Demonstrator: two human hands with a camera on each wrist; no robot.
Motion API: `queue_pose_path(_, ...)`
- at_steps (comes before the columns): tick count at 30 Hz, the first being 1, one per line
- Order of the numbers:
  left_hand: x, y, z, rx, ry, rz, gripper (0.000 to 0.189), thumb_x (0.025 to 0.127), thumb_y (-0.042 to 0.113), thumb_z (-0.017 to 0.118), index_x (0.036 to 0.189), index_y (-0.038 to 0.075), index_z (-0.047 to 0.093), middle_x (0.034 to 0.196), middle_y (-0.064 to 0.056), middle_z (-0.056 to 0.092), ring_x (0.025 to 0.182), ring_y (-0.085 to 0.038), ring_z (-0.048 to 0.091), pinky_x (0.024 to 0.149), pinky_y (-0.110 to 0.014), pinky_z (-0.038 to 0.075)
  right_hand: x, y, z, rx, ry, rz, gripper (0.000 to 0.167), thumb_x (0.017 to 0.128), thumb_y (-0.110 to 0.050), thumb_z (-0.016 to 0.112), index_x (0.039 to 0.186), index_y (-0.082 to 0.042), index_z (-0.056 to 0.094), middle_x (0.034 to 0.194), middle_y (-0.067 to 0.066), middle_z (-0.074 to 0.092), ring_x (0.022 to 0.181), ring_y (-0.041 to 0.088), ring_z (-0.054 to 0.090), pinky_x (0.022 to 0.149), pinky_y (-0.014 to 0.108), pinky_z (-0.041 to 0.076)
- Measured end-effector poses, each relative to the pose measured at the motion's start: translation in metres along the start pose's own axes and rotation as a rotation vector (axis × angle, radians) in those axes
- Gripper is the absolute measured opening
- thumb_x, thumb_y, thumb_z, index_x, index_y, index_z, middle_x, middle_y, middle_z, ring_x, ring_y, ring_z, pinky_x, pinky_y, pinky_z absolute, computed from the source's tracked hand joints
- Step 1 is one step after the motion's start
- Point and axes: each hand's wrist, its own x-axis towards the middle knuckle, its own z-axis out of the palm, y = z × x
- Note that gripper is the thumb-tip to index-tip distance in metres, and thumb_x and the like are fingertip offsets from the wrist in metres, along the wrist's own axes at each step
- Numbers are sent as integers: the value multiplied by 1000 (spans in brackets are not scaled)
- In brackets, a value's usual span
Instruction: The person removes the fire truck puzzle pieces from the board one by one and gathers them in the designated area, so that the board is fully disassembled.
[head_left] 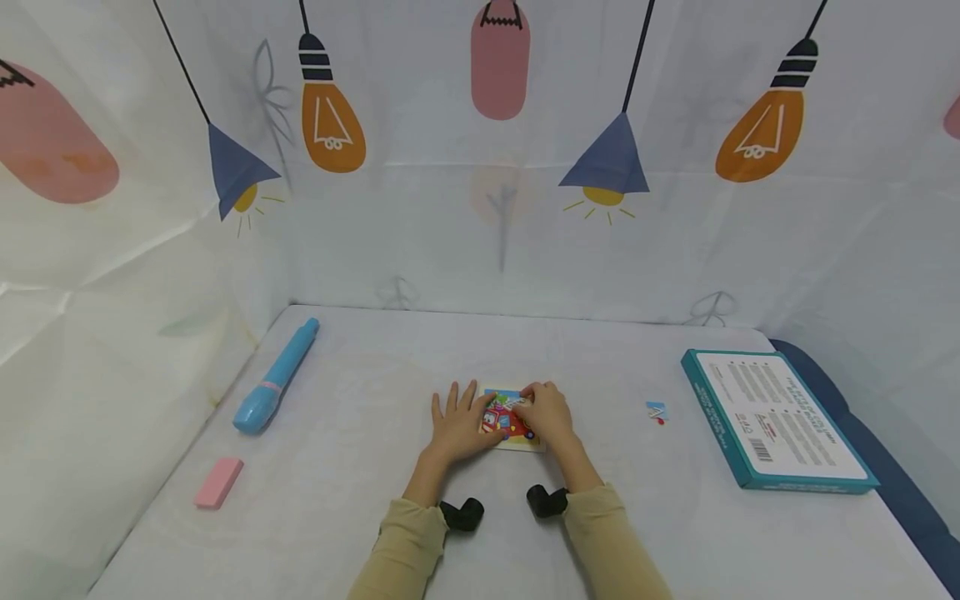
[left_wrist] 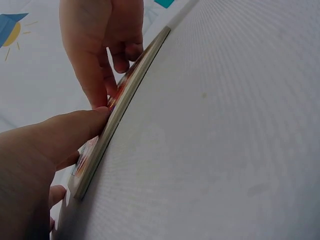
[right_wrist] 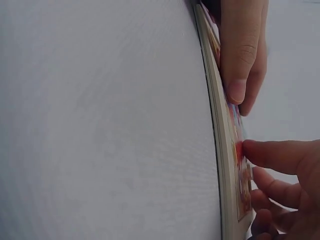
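Observation:
A small jigsaw puzzle board with a red cartoon vehicle lies flat between my hands. My left hand rests at its left side, fingers spread, the thumb laid on the picture. Over the upper right part, my right hand has thumb and fingers bent down to the surface. It seems to pinch a puzzle piece there, mostly hidden by the fingers. In the left wrist view the board's edge shows its thickness, and both hands touch its top. A loose puzzle piece with blue and red print lies to the right.
A teal-edged flat box lies at the right, near a dark blue surface. On the left are a light-blue wand-shaped device and a pink block. Printed white curtains enclose the white table.

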Motion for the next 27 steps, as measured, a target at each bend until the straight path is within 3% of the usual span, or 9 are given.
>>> queue_pose_path(6,-1,1,-1,8,-1,2,70,80,56,59,139,21,43,150,-13,26,138,-39,12,105,-63,2,1,0,0,87,-12,8,25,81,-19,69,97,-2,59,86,9,57,75,20,52,66,35,44)
queue_pose_path(11,0,1,0,14,4,0,70,80,56,59,139,21,43,150,-13,26,138,-39,12,105,-63,2,4,2,2,190,0,14,21,82,-19,69,95,-6,57,87,6,61,78,19,56,70,35,46)
queue_pose_path(18,-1,2,-1,-1,-9,-6,70,80,56,59,139,21,43,150,-13,26,139,-39,12,105,-63,2,5,6,-3,360,58,30,22,82,-9,67,101,-3,59,87,11,63,80,23,59,69,35,48)
queue_pose_path(27,1,0,0,10,-4,-4,70,80,56,59,139,21,43,150,-13,26,139,-40,12,105,-63,1,8,22,-21,421,86,104,25,83,-9,65,106,-3,59,88,12,59,78,21,55,60,24,42)
